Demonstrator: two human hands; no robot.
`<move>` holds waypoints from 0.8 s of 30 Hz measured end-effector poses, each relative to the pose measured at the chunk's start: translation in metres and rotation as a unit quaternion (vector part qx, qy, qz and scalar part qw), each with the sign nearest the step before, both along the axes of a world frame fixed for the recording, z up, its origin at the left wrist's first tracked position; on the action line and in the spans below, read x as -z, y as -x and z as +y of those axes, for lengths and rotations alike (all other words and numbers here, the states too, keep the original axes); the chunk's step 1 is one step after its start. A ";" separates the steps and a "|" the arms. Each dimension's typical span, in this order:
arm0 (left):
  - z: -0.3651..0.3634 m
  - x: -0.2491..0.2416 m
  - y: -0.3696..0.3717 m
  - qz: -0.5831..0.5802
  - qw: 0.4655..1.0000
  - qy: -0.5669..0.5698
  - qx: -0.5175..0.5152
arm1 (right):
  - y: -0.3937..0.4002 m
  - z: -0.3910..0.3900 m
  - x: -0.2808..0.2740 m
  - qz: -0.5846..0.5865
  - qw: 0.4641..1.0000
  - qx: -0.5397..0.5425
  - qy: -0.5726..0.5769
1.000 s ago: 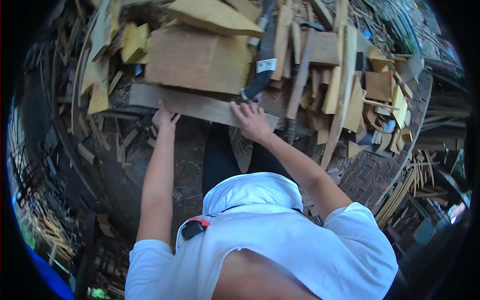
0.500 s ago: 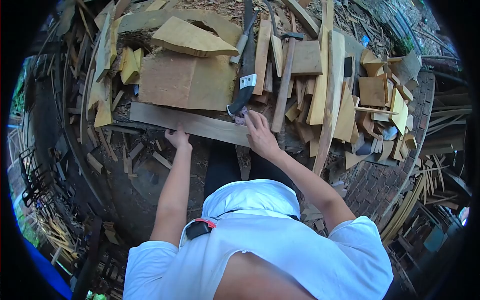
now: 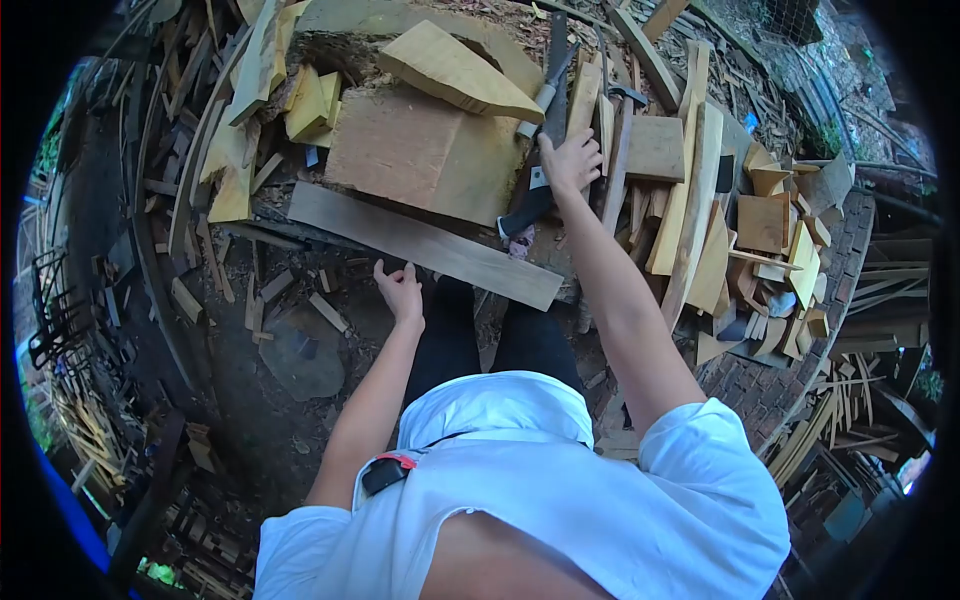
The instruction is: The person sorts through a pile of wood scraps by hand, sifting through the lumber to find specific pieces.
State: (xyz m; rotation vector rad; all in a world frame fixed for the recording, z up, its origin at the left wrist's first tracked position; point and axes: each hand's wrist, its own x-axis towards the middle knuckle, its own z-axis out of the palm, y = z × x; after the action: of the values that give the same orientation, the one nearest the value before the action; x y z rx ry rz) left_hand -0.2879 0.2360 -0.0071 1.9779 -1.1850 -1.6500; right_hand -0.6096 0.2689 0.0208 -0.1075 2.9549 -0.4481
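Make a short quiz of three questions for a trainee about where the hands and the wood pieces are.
1. True or false: the left hand grips the long plank.
2. The right hand reaches over: A) the black-handled saw, B) a brick, C) a bucket.
3. What lies on top of the big wood block?

Key:
1. False; it is open, just below the plank.
2. A.
3. A pale wedge-shaped piece.
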 end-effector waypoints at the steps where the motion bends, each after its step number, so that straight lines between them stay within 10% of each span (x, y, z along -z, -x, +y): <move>1: -0.002 -0.003 -0.006 0.011 0.999 0.023 0.020 | -0.003 -0.001 0.002 0.002 1.000 -0.006 -0.024; 13: -0.032 -0.027 -0.049 -0.022 0.986 0.039 0.158 | 0.000 -0.022 -0.010 -0.032 0.999 0.041 0.009; 20: -0.016 -0.046 0.023 0.083 0.830 0.222 0.505 | 0.049 -0.006 0.004 -0.185 0.965 0.058 0.174; 24: 0.010 -0.045 0.096 0.172 0.830 0.185 0.498 | 0.072 0.003 0.027 -0.239 0.948 0.005 0.212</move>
State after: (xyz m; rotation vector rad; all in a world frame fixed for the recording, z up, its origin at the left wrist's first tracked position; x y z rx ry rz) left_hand -0.3837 0.2459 0.0379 0.7347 -2.3493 -1.8242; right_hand -0.6818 0.2722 -0.0061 -0.0244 2.3482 -0.9539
